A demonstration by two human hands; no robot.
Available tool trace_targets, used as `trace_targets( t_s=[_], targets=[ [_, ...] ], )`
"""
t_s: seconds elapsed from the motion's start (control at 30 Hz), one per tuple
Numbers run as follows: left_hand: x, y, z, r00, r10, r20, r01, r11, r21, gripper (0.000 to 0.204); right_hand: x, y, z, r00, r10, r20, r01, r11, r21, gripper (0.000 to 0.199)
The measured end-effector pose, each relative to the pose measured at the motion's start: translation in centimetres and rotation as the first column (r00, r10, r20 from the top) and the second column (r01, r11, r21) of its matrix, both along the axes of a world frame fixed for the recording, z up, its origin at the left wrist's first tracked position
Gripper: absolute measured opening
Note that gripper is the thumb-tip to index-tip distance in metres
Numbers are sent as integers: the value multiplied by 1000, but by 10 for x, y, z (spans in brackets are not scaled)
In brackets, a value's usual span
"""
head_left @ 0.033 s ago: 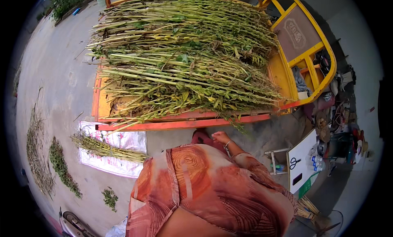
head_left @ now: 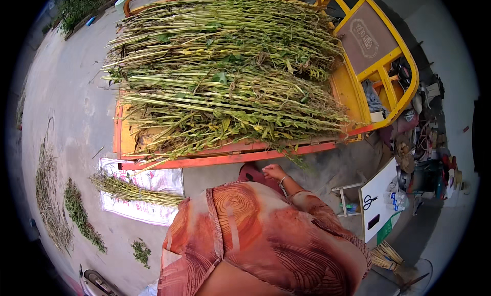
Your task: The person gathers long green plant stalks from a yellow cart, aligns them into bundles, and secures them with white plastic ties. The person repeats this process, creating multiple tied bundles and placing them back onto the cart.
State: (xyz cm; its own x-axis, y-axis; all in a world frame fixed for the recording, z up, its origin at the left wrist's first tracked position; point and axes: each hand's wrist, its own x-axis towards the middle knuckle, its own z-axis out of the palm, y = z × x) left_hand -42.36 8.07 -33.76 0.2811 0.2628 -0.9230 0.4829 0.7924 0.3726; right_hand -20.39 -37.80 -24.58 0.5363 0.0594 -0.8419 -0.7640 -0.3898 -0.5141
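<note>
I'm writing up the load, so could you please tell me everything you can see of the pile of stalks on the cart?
The pile of stalks is long, thin plant stems, green, yellow and brown, with some broad green leaves. They lie in layers, roughly parallel, pale bare ends left, bushier ends right. They rest on the yellow cart bed; some overhang its orange near rail.

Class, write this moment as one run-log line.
right hand: near cart | left hand: not in view | stalks: piled on cart | bundle: mostly on white sack
</note>
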Motion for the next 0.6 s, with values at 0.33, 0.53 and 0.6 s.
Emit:
trace_targets(
  t_s=[0.33, 0.53, 0.6],
  targets=[
    [231, -83, 88, 929, -365, 57, 364, 931, 31, 53, 42, -68, -52, 623, -672, -400, 781, 559, 278, 56],
    [287, -94, 100, 859, -504, -88, 507, 862, 21, 37, 38, -84, -98, 256, -786, -563, 904, -12, 428, 51],
    [275, -44, 62, 723, -690, -32, 691, 722, 41, 28, 58, -70, -70, 87, -854, -512, 970, -45, 240, 50]
  ],
)
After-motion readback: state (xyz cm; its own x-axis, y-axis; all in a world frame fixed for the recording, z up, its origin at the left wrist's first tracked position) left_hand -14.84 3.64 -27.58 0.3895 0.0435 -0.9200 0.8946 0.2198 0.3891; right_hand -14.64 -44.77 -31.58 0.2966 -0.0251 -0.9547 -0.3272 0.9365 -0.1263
